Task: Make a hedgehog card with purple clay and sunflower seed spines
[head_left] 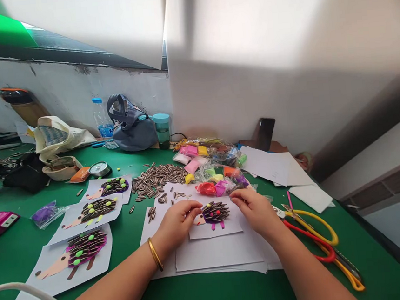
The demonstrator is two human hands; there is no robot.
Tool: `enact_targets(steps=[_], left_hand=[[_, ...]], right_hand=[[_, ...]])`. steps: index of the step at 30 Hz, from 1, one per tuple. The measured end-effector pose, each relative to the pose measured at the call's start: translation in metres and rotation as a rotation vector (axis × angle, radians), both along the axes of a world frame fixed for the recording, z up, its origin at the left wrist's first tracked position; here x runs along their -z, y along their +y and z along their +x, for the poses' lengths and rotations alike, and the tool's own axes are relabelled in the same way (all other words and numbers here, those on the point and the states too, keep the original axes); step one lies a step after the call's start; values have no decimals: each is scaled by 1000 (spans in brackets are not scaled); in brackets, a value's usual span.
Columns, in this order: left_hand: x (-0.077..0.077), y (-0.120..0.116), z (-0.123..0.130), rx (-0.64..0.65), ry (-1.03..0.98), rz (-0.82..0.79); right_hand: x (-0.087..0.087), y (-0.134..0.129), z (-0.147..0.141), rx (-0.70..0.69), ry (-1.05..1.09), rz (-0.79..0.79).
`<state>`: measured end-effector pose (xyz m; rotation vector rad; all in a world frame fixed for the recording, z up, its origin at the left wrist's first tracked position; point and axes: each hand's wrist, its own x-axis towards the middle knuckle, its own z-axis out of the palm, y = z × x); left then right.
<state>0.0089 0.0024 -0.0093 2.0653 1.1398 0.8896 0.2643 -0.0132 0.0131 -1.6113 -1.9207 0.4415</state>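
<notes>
A hedgehog picture lies on stacked white paper in front of me, its back covered with striped sunflower seeds and a few red and yellow dots, its feet pink. My left hand is at the picture's left edge, thumb and fingertips pressed together. To the right of the picture, my right hand has its thumb and fingers pinched close to the bags of coloured clay. Whatever either pinch holds is too small or hidden to make out. A heap of sunflower seeds lies beyond my left hand.
Finished-looking hedgehog pictures lie to the left. Yellow- and red-handled scissors rest at the right. Along the wall stand a blue-grey bag, a water bottle, a teal-lidded cup and a phone. A white cable crosses the lower left.
</notes>
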Motion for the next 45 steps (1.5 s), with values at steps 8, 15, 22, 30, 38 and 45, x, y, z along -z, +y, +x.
enact_targets(steps=[8, 15, 22, 30, 38, 45], left_hand=[[-6, -6, 2, 52, 22, 29], [-8, -9, 2, 101, 58, 68], [-9, -19, 7, 243, 188, 188], [-9, -36, 16, 475, 340, 289], [-8, -35, 16, 487, 390, 278], [-8, -36, 15, 485, 378, 260]], right_hand=[[6, 1, -5, -21, -90, -40], [16, 2, -5, -101, -238, 147], [12, 1, -11, -87, -356, 153], [10, 0, -19, -18, -378, 101], [14, 0, -18, -27, -372, 117], [14, 0, -16, -14, -332, 164]])
